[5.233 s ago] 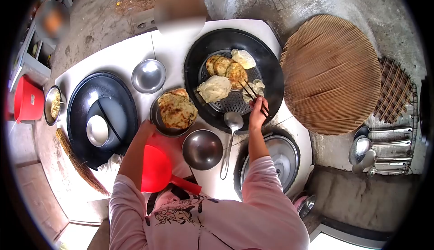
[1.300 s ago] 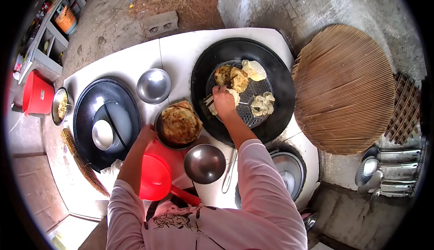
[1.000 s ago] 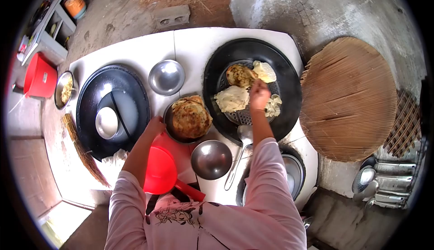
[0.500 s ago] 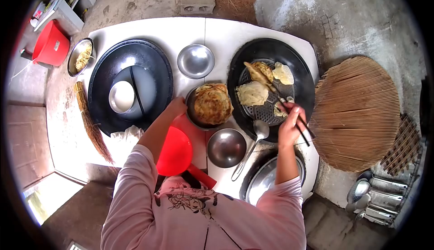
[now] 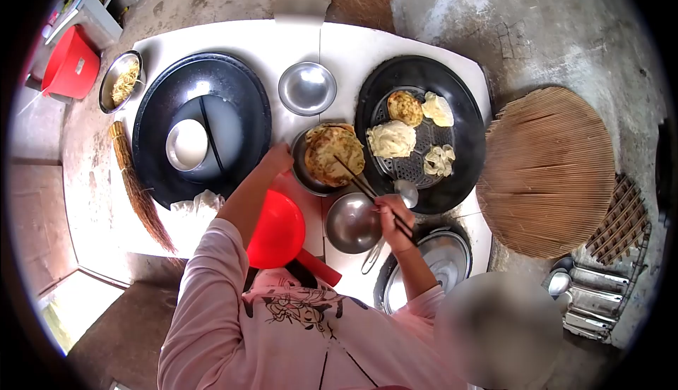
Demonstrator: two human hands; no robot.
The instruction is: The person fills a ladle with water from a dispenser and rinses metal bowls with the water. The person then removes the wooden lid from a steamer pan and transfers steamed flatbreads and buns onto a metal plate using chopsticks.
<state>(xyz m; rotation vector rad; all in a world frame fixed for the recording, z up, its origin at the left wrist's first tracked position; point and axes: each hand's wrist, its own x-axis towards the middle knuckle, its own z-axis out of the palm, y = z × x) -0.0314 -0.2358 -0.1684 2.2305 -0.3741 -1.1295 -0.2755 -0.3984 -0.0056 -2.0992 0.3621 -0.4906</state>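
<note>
In the head view, my right hand (image 5: 394,222) is closed around a pair of dark chopsticks (image 5: 364,187). Their tips rest on the top browned flatbread (image 5: 332,151), piled in a metal bowl (image 5: 302,171). At that bowl's left rim is my left hand (image 5: 277,159), its fingers closed on the edge. To the right, a black wok (image 5: 470,157) with a perforated rack (image 5: 426,139) holds a browned piece (image 5: 405,108) and several paler dough pieces, one of them a large pale flatbread (image 5: 390,139). Beneath my right hand sits a second metal bowl (image 5: 351,224).
A ladle (image 5: 405,194) leans between wok and bowl. Nearby are a red scoop (image 5: 275,231), a lidded pot (image 5: 445,263) and a small metal bowl (image 5: 306,88). The left wok (image 5: 240,79) contains liquid and a white bowl (image 5: 187,145). A round stalk mat (image 5: 547,171) lies right.
My right hand has moved left and down from the right wok to the flatbread bowl. The folded flatbread from the wok now lies in the bowl; my left hand stays at the rim.
</note>
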